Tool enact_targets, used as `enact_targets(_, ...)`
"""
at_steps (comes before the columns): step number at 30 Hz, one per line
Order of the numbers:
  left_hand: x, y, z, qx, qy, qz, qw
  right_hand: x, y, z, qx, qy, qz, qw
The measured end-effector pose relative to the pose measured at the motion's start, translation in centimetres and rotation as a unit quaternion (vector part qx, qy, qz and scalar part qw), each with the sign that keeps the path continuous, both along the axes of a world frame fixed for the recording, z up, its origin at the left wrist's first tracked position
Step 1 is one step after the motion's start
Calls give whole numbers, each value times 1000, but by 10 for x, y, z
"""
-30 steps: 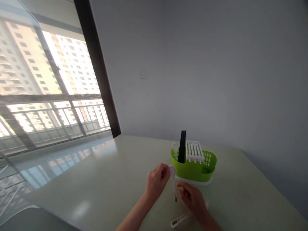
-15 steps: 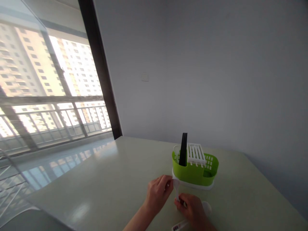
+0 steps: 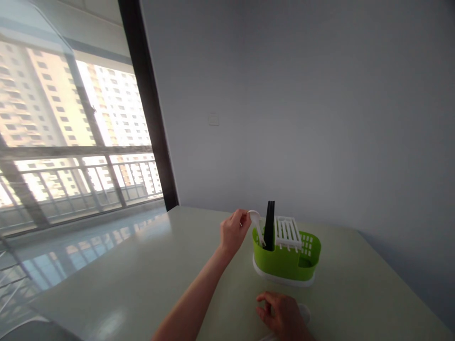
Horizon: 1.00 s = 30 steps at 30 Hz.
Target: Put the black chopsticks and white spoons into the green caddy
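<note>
My left hand (image 3: 234,230) pinches the bowl end of a white spoon (image 3: 258,225), whose handle points down into the left part of a green basket (image 3: 280,263). Black chopsticks (image 3: 270,226) stand in the basket beside the spoon, and a white slatted rack (image 3: 287,232) sits over its middle. My right hand (image 3: 279,310) rests low in front of the basket, thumb and fingers curved with a gap between them and nothing held. Partly hidden behind that hand, a round white piece (image 3: 304,312) lies on the table.
The basket stands on a white base tray (image 3: 284,280) on the pale table (image 3: 170,270). A grey wall (image 3: 302,118) rises behind the table. Windows with a railing (image 3: 92,180) are at the left.
My left hand has moved up from the table with the white spoon, to the basket's left end. My right hand has let go of the spoon's handle and stays low.
</note>
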State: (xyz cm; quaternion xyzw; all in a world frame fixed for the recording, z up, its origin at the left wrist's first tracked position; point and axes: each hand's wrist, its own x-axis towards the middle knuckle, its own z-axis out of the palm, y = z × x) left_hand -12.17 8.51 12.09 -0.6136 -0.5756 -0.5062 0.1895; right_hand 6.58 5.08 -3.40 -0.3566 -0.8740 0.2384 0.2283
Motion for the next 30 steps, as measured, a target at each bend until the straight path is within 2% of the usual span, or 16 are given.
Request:
enact_targets(4,9,26,-23,-90,10,22,996,-2,3,-6,13,-16,-5,1000)
enact_targets(10,13,37,-44,-198,36,58,978,-2,3,-8,8,-42,10,999)
enact_targets(14,11,41,-48,-242,48,77,966,-2,-1,-4,6,-42,25,999)
enact_targets(19,10,41,-41,-274,66,100,954,3,-5,5,-43,-36,69,996)
enact_targets(22,9,35,-37,-260,63,91,959,5,-3,4,-59,-65,98,991)
enact_targets(25,6,21,-38,-220,44,83,971,5,3,-8,-40,-85,126,987)
enact_targets(27,4,7,-44,-199,30,79,976,2,9,-22,-22,-89,158,983)
enact_targets(30,-2,-16,-60,-182,14,69,981,-5,15,-42,16,-102,195,975)
